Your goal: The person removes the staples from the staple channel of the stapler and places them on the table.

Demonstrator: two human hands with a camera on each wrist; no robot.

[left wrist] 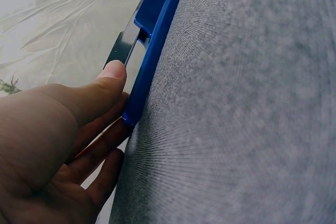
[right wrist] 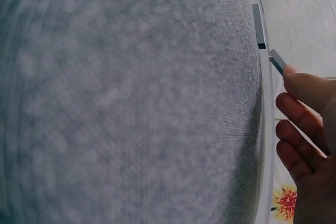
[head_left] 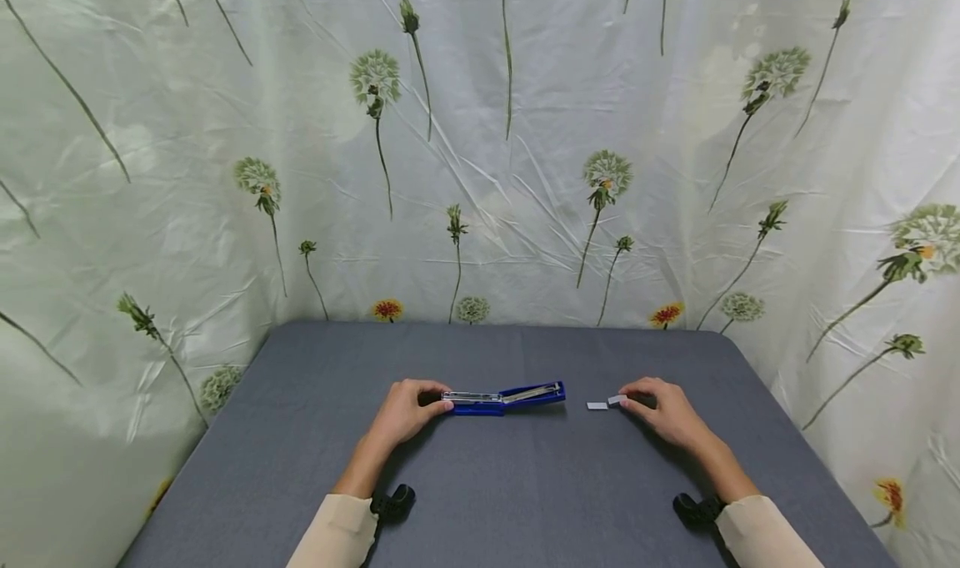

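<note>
A blue stapler (head_left: pixel 480 411) lies opened out on the grey table, its metal tray showing and its top arm swung over to the right. My left hand (head_left: pixel 401 414) grips the stapler's left end. In the left wrist view the thumb presses the metal part of the stapler (left wrist: pixel 157 40), and the fingers are beside the blue base. Between thumb and fingertips, my right hand (head_left: pixel 670 418) pinches a small grey staple strip (head_left: pixel 616 400), held tilted just above the table. A second staple strip (head_left: pixel 597 406) lies flat on the table to its left, close by.
The grey cloth-covered table (head_left: pixel 495 501) reaches back to a pale curtain (head_left: pixel 480 134) printed with dandelions. Black straps with camera mounts sit on both wrists, below the cream sleeves (head_left: pixel 337 530).
</note>
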